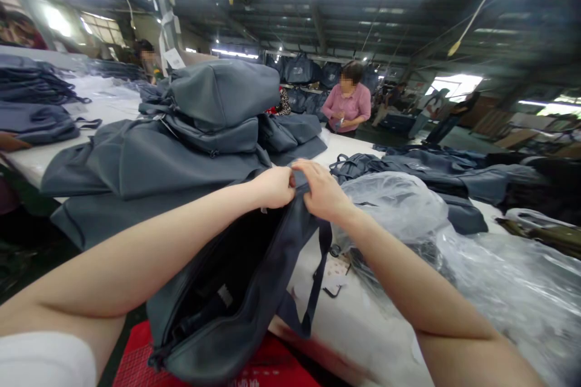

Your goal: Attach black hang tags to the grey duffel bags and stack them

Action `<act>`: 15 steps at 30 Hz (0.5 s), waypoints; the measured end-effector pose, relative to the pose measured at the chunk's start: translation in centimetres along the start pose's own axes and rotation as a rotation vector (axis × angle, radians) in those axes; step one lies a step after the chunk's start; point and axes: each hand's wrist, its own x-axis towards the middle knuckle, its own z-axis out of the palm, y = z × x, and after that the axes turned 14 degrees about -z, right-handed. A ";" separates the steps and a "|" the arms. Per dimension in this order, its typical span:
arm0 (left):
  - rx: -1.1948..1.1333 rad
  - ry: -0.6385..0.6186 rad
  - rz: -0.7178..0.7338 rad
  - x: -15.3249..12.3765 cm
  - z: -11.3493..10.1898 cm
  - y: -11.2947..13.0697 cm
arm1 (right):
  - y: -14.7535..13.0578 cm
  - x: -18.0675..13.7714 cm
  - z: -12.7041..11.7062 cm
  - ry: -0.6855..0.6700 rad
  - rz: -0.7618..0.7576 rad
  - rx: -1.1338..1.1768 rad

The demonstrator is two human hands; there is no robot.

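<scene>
A dark grey-blue bag (272,278) lies in front of me with its long zip opening gaping and a white label (224,295) inside. At the far end of that opening, my left hand (276,186) is closed in a pinch on the bag's edge. My right hand (322,190) is bent over the same end, its fingers closed on the bag's fabric just right of the left. The exact bit between the fingertips is hidden. A dark strap (321,278) hangs from the bag's right side.
Several similar bags (222,96) are heaped to the left and beyond my hands. Clear plastic wrapping (399,205) covers much of the right side of the white table (354,326). Something red (136,353) lies under the bag. A person in a pink shirt (347,99) stands across the table.
</scene>
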 end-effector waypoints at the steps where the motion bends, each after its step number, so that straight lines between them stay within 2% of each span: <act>1: -0.017 0.013 -0.002 -0.3 0.1 -0.2 | 1.0 -0.1 -0.1 -0.093 -0.004 0.030; 4: -0.047 0.042 -0.020 -1.0 0.2 -1.0 | 2.4 -1.1 0.1 -0.291 -0.050 0.044; 8: -0.076 0.028 -0.026 -3.2 -0.5 -2.2 | 2.7 -2.0 0.3 -0.336 -0.015 -0.163; 12: -0.111 0.037 -0.048 -9.0 -1.2 -5.2 | 4.1 -1.9 0.3 -0.404 0.162 -0.362; 15: -0.212 -0.011 -0.181 -14.9 0.3 -9.9 | 5.3 -1.5 0.7 -0.422 0.249 -0.425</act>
